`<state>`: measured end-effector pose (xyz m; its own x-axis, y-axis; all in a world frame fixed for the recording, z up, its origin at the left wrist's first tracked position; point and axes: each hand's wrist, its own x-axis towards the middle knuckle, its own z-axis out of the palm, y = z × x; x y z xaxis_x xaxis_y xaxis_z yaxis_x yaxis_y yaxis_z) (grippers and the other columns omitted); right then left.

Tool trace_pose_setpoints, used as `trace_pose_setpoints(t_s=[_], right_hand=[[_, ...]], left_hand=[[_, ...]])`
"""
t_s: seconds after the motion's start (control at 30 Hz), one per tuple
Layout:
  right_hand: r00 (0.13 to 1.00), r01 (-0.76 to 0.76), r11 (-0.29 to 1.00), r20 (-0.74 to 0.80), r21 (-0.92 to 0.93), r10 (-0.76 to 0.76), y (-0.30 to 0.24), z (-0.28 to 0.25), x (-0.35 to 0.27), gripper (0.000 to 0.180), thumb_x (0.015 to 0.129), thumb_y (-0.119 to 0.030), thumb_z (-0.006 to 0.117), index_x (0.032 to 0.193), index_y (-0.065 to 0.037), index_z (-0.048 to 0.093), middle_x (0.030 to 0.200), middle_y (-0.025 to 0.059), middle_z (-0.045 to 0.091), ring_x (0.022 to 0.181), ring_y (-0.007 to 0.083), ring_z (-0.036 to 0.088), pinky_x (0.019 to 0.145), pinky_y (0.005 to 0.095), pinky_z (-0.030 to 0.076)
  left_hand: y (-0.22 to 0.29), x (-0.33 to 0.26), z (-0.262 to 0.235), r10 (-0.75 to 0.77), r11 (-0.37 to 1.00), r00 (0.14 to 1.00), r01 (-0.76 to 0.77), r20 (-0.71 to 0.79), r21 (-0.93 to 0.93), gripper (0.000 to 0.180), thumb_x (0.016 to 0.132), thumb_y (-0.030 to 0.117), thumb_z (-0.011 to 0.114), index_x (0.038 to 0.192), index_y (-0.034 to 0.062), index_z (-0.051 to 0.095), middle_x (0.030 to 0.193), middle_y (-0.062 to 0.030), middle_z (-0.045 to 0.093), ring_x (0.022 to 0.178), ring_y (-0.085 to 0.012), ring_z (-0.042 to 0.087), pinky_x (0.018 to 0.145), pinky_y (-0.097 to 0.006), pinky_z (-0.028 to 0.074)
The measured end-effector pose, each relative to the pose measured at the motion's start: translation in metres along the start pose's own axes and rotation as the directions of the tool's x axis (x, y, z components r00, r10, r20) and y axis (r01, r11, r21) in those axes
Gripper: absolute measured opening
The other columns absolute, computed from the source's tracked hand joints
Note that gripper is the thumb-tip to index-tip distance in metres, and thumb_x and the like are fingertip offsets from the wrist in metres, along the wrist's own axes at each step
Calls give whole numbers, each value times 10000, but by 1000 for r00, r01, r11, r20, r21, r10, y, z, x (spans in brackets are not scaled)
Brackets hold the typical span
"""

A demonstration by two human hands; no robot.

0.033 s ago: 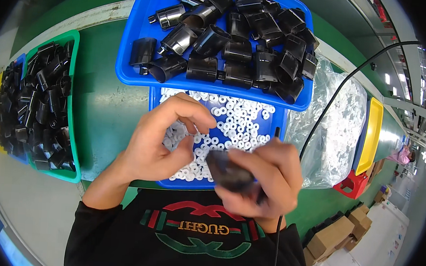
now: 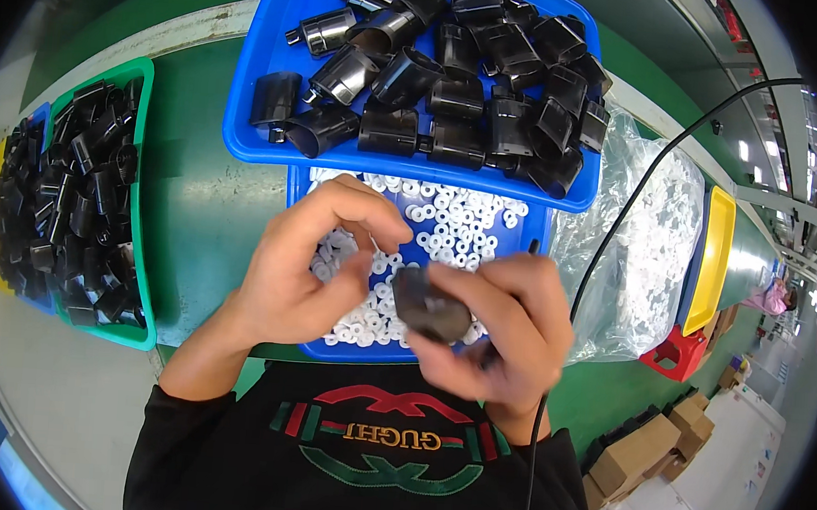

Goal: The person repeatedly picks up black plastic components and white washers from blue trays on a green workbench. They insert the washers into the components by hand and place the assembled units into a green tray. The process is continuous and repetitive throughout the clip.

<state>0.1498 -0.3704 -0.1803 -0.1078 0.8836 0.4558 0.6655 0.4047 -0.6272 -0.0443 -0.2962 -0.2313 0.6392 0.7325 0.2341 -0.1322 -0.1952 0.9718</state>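
Note:
My right hand point(image 2: 521, 334) grips a dark, hollow-looking plastic part point(image 2: 430, 306), smeared by motion, between thumb and fingers. A small dark tip shows just above its knuckles; I cannot tell what it belongs to. Opposite it, my left hand point(image 2: 294, 266) is curved, thumb and fingers apart, with nothing visible in them. Both hands hover over a blue tray point(image 2: 364, 353) scattered with small white ring washers point(image 2: 458, 225). Beyond them, a larger blue bin point(image 2: 405, 172) overlaps that tray's far edge and holds many glossy black cylindrical parts point(image 2: 406, 80).
At the left, a green bin point(image 2: 147, 275) is heaped with black parts, with blue and yellow bins beside it. A clear plastic bag point(image 2: 641, 243) of white pieces lies right. A black cable point(image 2: 636, 190) runs past my right hand. Farther right stand a yellow tray point(image 2: 711, 262) and cardboard boxes point(image 2: 636, 451).
My right hand has shifted slightly up and to the left with the dark part, which has tilted a little. My left hand has barely moved.

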Motion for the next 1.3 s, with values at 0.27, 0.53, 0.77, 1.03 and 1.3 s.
trace_pose_setpoints(t_s=[0.27, 0.53, 0.77, 1.03, 1.3], right_hand=[[999, 16, 1000, 43, 19, -16, 3, 4, 0, 434, 591, -135, 847, 988, -28, 707, 802, 38, 563, 594, 162, 568, 506, 286, 442], [992, 70, 993, 100, 96, -80, 6, 14, -2, 485, 574, -163, 828, 1018, -24, 691, 860, 62, 563, 660, 204, 603, 537, 304, 485], [996, -46, 959, 83, 278, 24, 4, -2, 5, 362, 766, -174, 676, 1063, 32, 689, 897, 119, 599, 655, 194, 598, 552, 294, 485], [985, -158, 694, 61, 703, 162, -7, -21, 18, 322, 1012, -178, 430, 958, 45, 655, 704, 140, 663, 516, 213, 586, 479, 295, 467], [994, 45, 247, -18, 968, -111, 5, -23, 35, 150, 966, -80, 542, 823, -69, 589, 573, 66, 596, 424, 138, 520, 395, 244, 376]], left_hand=[[-3, -5, 2, -12, 963, 988, -30, -152, -268, 184, 880, -74, 501, 1034, 18, 463, 997, -148, 616, 896, -177, 594, 777, -322, 496], [4, 2, 2, 35, 991, 966, -66, 255, 115, 731, 693, 133, 793, 1329, -54, 484, 1235, -197, 611, 1050, -297, 643, 892, -398, 511], [3, 1, 6, 7, 991, 982, -33, 191, 132, 673, 630, 37, 719, 1285, 30, 567, 983, -131, 638, 851, -314, 636, 742, -385, 509], [-1, 2, 7, -7, 994, 989, -8, 147, 105, 314, 571, 16, 699, 880, 2, 646, 856, -121, 633, 769, -281, 623, 673, -351, 501], [-5, -2, 11, -23, 989, 996, 10, 88, 145, 225, 563, 0, 659, 784, -3, 618, 769, -104, 634, 729, -282, 606, 686, -363, 490]])
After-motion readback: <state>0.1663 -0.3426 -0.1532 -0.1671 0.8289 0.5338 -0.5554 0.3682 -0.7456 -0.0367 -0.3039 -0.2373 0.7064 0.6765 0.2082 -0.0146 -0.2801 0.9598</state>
